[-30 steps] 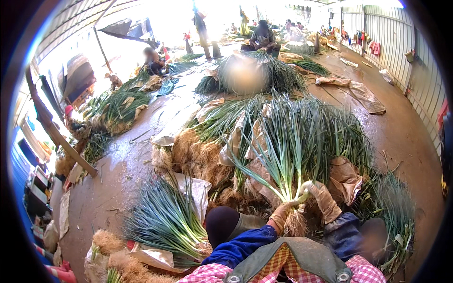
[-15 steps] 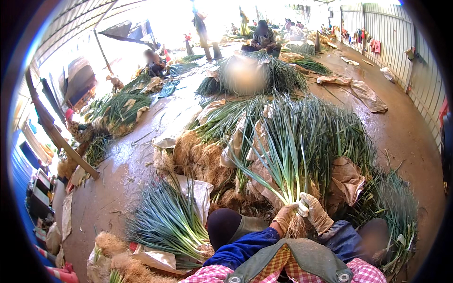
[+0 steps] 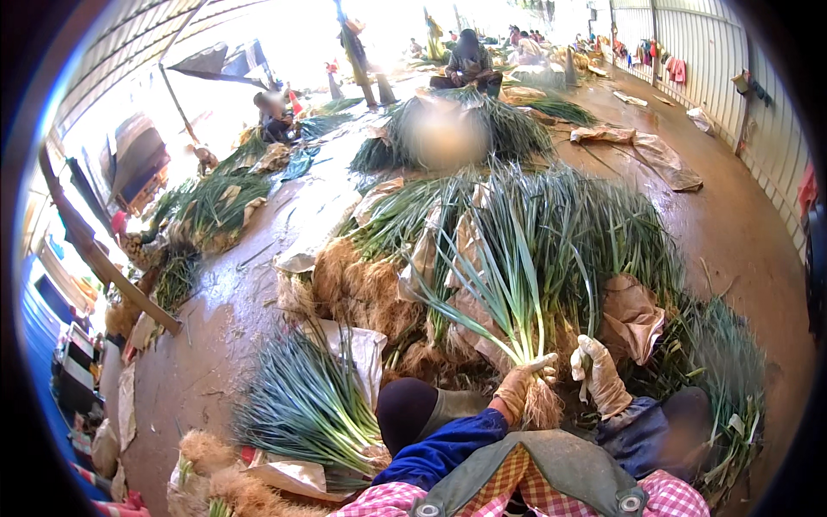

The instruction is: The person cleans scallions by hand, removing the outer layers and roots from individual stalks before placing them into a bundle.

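My left hand [image 3: 517, 388], in a pale work glove, is closed round the white stalks of a bunch of green onions [image 3: 517, 302]. Long leaves fan up and away from it, and the hairy roots [image 3: 543, 407] hang below the fist. Just to the right, apart from the bunch, is my gloved right hand [image 3: 605, 379] with its fingers curled together. A thin pale strip shows at those fingers; what it is, I cannot make out. Beside my left knee a sorted bunch of green onions [image 3: 310, 401] lies with its roots toward me.
A big heap of green onions [image 3: 603, 233] rises directly ahead, with brown sacking [image 3: 633, 310] on it. Root clumps [image 3: 202, 452] lie at lower left. Farther off, a person [image 3: 468, 65] sits behind another heap. A slanting wooden post [image 3: 103, 258] stands left, a metal wall [image 3: 706, 77] right.
My right hand has come away from the bunch, moving right and slightly down. The left hand keeps its hold on the green onions. The whole view has shifted slightly.
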Available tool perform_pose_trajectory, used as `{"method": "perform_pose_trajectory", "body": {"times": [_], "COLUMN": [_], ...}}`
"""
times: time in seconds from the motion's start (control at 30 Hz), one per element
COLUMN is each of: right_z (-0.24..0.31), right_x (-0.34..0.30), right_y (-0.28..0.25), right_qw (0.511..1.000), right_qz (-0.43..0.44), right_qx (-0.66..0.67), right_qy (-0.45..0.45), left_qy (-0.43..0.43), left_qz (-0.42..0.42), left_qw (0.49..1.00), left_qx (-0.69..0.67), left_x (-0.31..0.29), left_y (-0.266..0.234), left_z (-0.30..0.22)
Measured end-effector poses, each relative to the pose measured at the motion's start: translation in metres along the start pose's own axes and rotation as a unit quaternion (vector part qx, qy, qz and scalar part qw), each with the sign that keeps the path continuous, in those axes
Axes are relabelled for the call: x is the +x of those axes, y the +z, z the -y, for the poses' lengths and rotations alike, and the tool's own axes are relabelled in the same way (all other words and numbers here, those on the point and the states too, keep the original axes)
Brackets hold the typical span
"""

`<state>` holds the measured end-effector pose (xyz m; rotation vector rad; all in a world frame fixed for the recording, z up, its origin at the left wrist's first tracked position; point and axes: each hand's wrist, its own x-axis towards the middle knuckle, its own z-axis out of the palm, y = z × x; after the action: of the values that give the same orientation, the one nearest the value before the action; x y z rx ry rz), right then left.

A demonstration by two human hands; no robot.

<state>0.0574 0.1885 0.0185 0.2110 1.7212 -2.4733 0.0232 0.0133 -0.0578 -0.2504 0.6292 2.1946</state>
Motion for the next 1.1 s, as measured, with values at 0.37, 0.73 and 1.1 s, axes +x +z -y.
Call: {"method": "perform_pose_trajectory", "body": {"times": [0.37, 0.73, 1.1], "right_z": [-0.035, -0.088, -0.072], "right_x": [0.010, 0.035, 0.021], "right_y": [0.008, -0.007, -0.002], "right_qw": [0.982, 0.982, 0.967], "right_qz": [0.009, 0.045, 0.045], "right_qx": [-0.065, -0.048, -0.231], "right_qy": [0.175, 0.178, 0.102], "left_qy": [0.044, 0.072, 0.075], "left_qz": [-0.060, -0.012, -0.061], "left_qw": [0.997, 0.997, 0.995], "left_qx": [0.008, -0.015, -0.016], "left_x": [0.010, 0.019, 0.016], "left_y": [-0.013, -0.012, -0.022], "left_z": [0.013, 0.014, 0.016]}}
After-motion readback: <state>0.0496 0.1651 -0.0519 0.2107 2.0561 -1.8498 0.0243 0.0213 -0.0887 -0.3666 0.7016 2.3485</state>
